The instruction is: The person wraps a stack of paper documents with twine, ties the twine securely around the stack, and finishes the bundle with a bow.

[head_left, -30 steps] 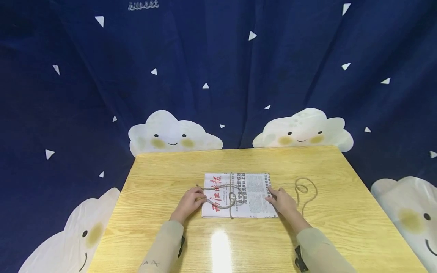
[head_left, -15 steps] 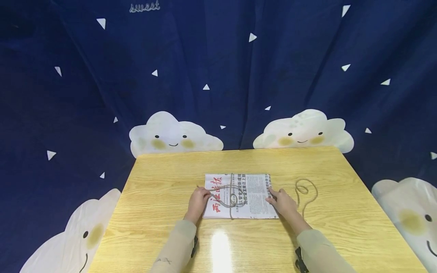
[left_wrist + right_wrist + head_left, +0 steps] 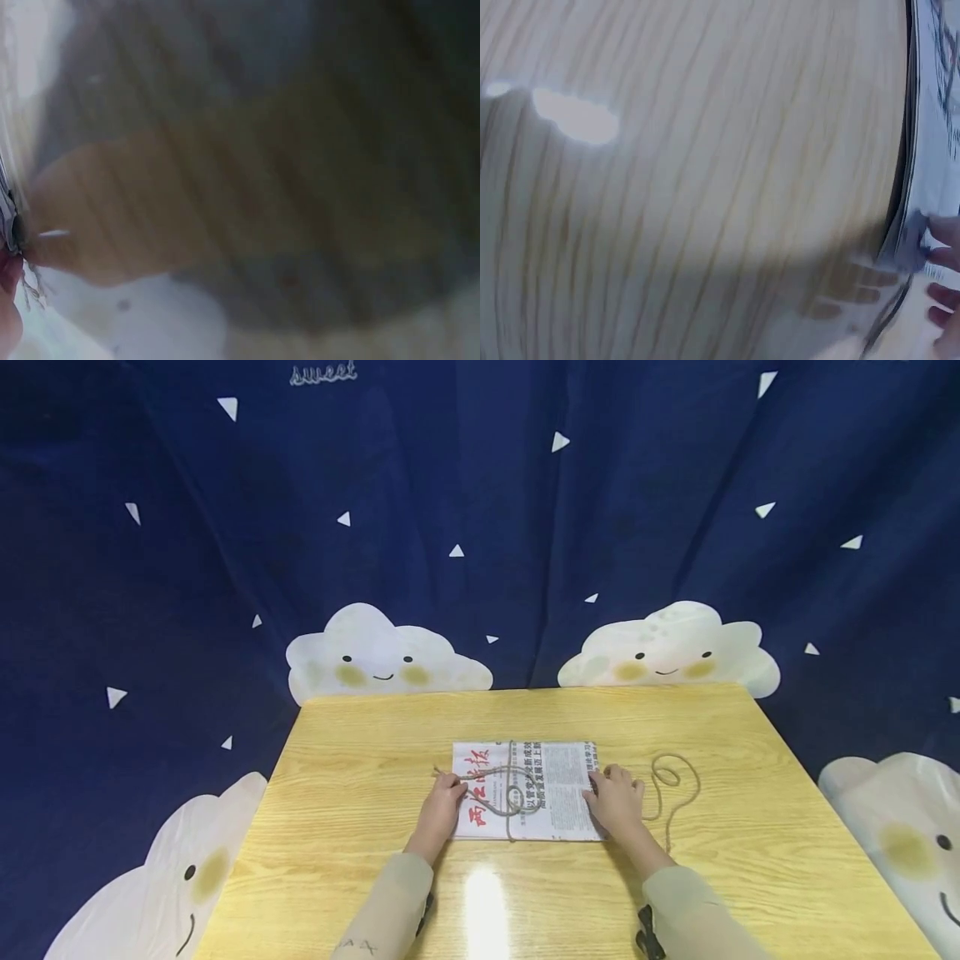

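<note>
Crossing the folded white newspaper [image 3: 566, 806] on the yellow wooden surface [image 3: 360, 735], the tan rope [image 3: 511, 828] looks part tied, loops not yet tight, left grip [image 3: 439, 810] pinching it, any pinch by right grip [image 3: 618, 803] unclear.

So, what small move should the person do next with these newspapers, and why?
Probably lift the folded newspapers a little, both sides together: the left hand and right hand hold opposite edges. The twine lies in slack curves on top, so a slow, level lift seems safest.
</note>
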A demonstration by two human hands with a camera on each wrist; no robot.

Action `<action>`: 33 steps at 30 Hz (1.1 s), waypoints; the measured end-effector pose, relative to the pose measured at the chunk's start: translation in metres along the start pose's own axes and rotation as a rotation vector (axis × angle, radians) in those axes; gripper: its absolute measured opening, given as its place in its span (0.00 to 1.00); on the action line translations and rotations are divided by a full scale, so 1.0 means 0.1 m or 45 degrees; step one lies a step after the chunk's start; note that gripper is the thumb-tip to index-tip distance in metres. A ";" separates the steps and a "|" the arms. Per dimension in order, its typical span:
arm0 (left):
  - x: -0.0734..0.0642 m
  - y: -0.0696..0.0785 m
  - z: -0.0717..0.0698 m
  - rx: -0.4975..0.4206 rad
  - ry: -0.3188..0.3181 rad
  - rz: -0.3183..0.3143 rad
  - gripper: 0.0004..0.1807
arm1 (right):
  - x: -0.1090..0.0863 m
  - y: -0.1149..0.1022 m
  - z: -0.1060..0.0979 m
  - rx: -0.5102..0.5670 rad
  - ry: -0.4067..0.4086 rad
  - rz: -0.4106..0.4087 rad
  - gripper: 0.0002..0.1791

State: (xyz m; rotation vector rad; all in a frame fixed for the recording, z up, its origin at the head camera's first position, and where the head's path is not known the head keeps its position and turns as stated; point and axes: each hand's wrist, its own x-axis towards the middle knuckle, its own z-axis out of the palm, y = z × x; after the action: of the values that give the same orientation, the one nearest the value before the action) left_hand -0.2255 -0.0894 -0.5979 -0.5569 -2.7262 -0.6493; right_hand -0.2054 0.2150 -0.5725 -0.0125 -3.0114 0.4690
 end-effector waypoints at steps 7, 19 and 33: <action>0.00 0.02 0.01 0.058 -0.005 -0.021 0.10 | 0.01 -0.47 0.15 0.408 0.031 0.005 0.10; 0.00 0.05 0.01 0.010 -0.009 -0.077 0.11 | 0.09 -0.66 0.23 0.453 -0.057 0.229 0.07; 0.00 0.06 0.02 -0.017 -0.017 -0.095 0.11 | 0.54 0.11 -0.38 1.085 0.400 0.503 0.11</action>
State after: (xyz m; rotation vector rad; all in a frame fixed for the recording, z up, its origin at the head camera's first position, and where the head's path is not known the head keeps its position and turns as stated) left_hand -0.2232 -0.0834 -0.5970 -0.4660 -2.7684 -0.6853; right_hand -0.2558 0.2384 -0.5352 -0.5556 -2.2757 1.5610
